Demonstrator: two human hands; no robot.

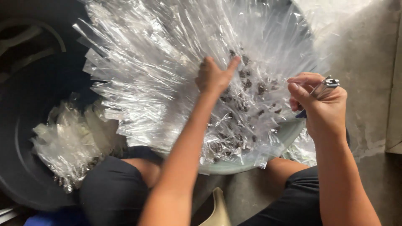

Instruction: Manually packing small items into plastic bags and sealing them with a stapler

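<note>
Looking down from the head view: the left hand (212,77) presses into a heap of clear plastic bags (167,71) in a pale basin (289,134), forefinger out, other fingers curled; the right hand (320,104) is clamped on a small metal lighter (325,86) — the bags look light, crinkly, slippery, best pinched at an open end; dark bits (247,83) show inside.
</note>
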